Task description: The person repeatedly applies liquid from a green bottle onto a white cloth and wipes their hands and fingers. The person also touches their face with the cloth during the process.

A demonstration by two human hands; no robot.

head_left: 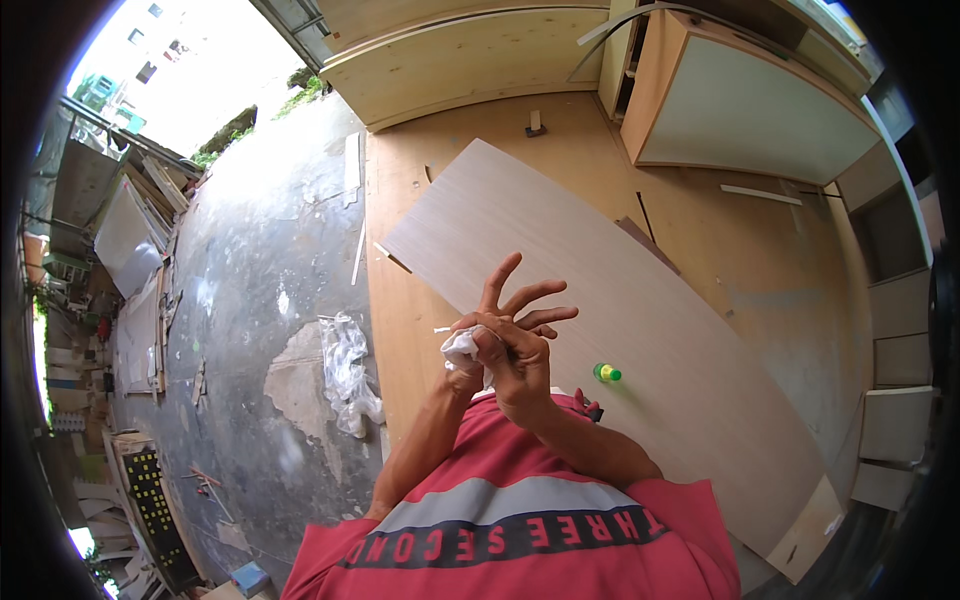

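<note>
My two hands are pressed together in front of my chest, above a long pale wood-grain panel (640,310). A crumpled white cloth or tissue (460,344) is bunched between them. My right hand (522,372) closes around the cloth, its fingers bent over my left hand. Behind it, my left hand (525,297) has its fingers stretched out and spread; its palm is mostly hidden. Right of my hands, a small yellow-green bottle with a green cap (607,373) is on the panel.
Beneath the panel lies a brown wooden board surface (400,350). At far right stands a cabinet with a pale panel (750,110); a long wooden piece (460,65) is at the far side. Crumpled white plastic (348,375) lies on the grey floor (240,300) at left, near stacked boards (140,320).
</note>
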